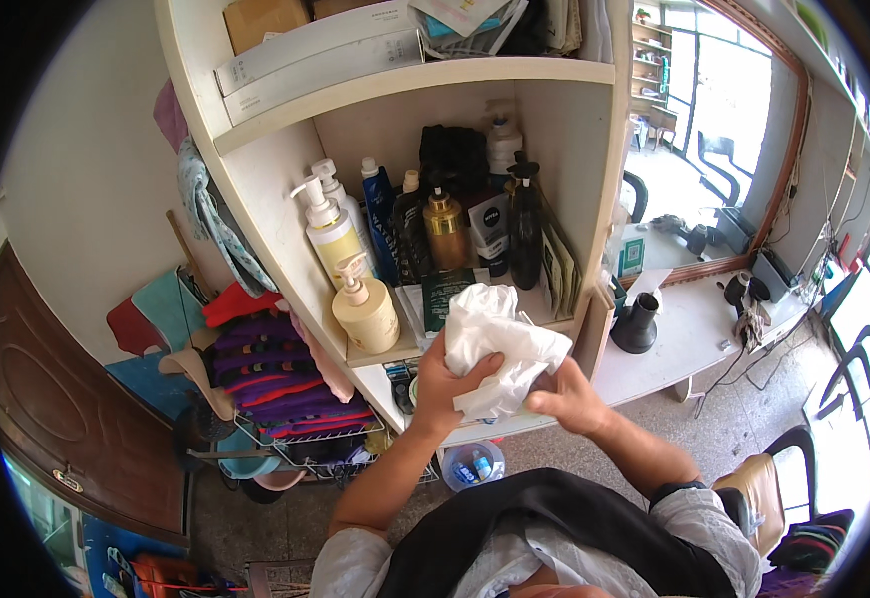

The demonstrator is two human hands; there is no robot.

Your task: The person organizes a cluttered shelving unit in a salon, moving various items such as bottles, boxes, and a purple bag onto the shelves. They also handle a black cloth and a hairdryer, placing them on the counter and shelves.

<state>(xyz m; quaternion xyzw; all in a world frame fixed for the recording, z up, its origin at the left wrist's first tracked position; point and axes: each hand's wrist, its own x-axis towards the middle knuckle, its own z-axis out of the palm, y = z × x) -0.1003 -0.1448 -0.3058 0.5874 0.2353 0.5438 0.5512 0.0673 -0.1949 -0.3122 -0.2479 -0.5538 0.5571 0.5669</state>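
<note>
A crumpled white plastic bag [506,344] is between my two hands, in front of the shelf unit. My left hand [450,389] grips its left side, thumb across the front. On its right side my right hand [569,396] holds the lower edge, the fingers partly hidden behind it. Whether anything is inside the bag cannot be seen. Just beyond it, a dark green packet [446,295] lies on the shelf. A cream pump bottle [366,314] stands at the shelf's front left corner, near my left hand.
Several bottles crowd the shelf, including a gold-capped amber bottle [447,232] and a black pump bottle [526,224]. White boxes [322,63] lie above. To the right are a mirror [704,127] and a counter [674,359] with a black nozzle [635,325]. Folded purple towels [285,381] stand left.
</note>
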